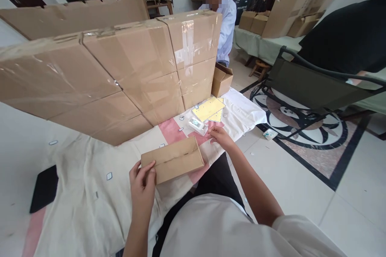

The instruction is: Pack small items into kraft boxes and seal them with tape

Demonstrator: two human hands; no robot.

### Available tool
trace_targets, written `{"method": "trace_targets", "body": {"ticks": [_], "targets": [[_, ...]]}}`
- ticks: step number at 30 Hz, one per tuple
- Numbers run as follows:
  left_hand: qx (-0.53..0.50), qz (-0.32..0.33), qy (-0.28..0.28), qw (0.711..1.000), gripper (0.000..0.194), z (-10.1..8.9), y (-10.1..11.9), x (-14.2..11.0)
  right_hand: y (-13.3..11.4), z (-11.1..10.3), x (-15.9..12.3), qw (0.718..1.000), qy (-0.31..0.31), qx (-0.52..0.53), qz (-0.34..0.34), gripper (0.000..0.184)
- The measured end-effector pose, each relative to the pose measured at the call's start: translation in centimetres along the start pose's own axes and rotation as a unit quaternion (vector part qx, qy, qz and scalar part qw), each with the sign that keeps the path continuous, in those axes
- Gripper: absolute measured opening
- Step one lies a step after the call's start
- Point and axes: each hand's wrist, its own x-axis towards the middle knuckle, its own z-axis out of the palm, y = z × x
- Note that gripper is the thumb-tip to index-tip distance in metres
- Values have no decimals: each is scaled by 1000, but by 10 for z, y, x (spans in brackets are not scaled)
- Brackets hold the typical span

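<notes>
A closed brown cardboard box [171, 160] lies on the cloth in front of me. My left hand [144, 176] grips its left end, fingers over the top and side. My right hand [221, 137] is beyond the box's right end, its fingertips drawn together beside a small white pack [198, 126] with a printed label. Whether those fingertips pinch the pack's edge or some small piece cannot be made out. Just behind the pack lie yellow sheets [208, 108], one overlapping another.
A wall of taped cartons [135, 72] stands along the table's far side. An open carton [222, 80] is at its right end. Small stickers [109, 176] dot the cloth [90, 209]. A dark flat object [44, 188] lies left. People sit beyond; a folding chair [313, 80] stands right.
</notes>
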Motion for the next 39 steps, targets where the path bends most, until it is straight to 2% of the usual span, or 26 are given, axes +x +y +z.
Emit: {"method": "trace_targets", "body": {"ticks": [3,7,11,15,19,22,24,25,27,29,30,33,35,37,39], "targets": [[62,41,12,997,33,-3,11,2,-18,11,-27,998,-35,14,-51,42],[204,118,46,971,25,-3,34,1,-39,32,-62,993,-85,16,-84,44],[249,157,18,955,19,3,48,1,-46,54,-90,983,-141,7,-118,36],[258,174,-14,950,21,5,50,3,-40,73,-108,976,-179,-16,-125,26],[207,217,-45,953,27,-3,51,-1,-32,92,-121,970,-204,-59,-122,17],[121,275,-42,953,46,-11,57,-10,-30,104,-131,958,-220,-97,-157,8],[85,289,-47,952,59,-13,62,-16,-29,111,-137,942,-230,-140,-199,5],[70,287,-53,954,57,-13,64,-19,-30,114,-139,932,-234,-167,-220,5],[40,280,-52,958,36,-12,68,-23,-30,119,-141,912,-243,-213,-255,9],[17,291,-19,957,9,-9,69,-25,-29,124,-141,906,-237,-230,-264,11],[16,303,5,953,4,-8,68,-26,-27,126,-140,910,-233,-229,-257,10],[43,344,57,936,6,-8,61,-28,-24,131,-135,922,-226,-232,-214,7],[40,355,87,930,8,-12,55,-30,-24,133,-130,915,-206,-268,-220,20],[22,338,125,933,8,-20,49,-29,-29,132,-123,882,-135,-343,-293,29],[23,298,146,943,3,-30,44,-24,-36,131,-115,814,-58,-427,-390,25]]}}
